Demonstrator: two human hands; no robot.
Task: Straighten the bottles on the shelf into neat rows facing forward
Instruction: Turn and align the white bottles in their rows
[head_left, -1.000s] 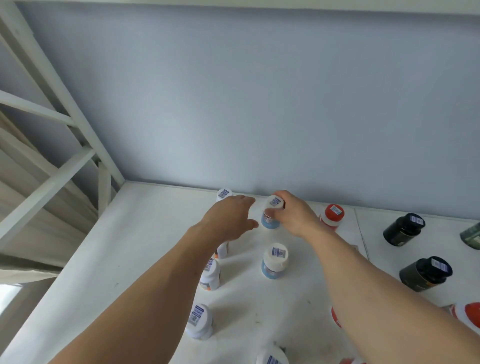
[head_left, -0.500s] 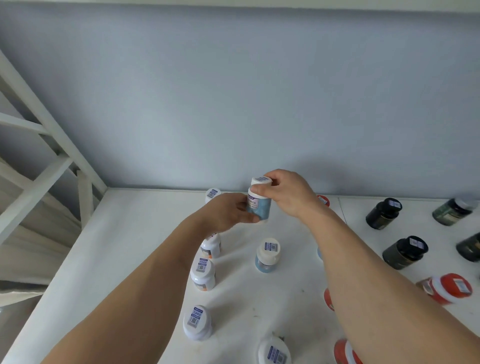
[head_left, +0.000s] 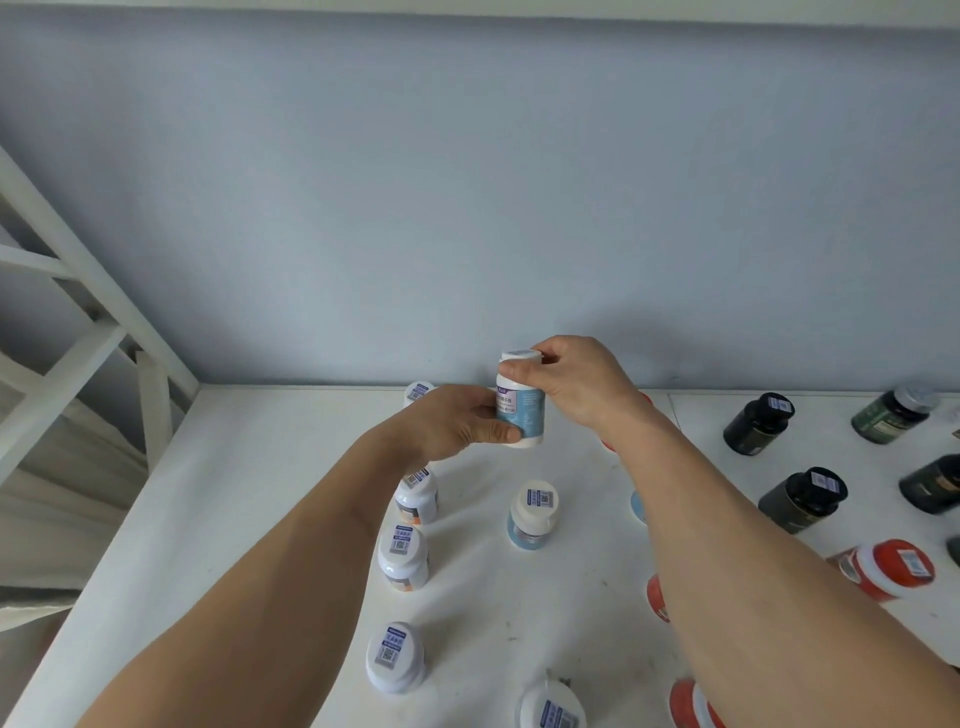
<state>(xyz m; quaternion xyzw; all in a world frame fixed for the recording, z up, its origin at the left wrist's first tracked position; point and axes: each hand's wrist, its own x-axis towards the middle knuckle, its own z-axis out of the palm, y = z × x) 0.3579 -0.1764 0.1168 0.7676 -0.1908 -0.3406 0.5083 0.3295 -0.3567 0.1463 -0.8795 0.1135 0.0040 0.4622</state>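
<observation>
Shelf (head_left: 249, 519) carries loose white-capped rows. Blue bottle (head_left: 521, 410) is held up near the back wall: right hand (head_left: 576, 382) pinches its cap, left hand (head_left: 457, 423) clamps its base. Rotate label forward, set down behind blue-labelled bottle (head_left: 534, 514), squared.

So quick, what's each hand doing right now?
Left hand: grips the blue-labelled bottle low on its body.
Right hand: holds the same bottle at its cap.
</observation>
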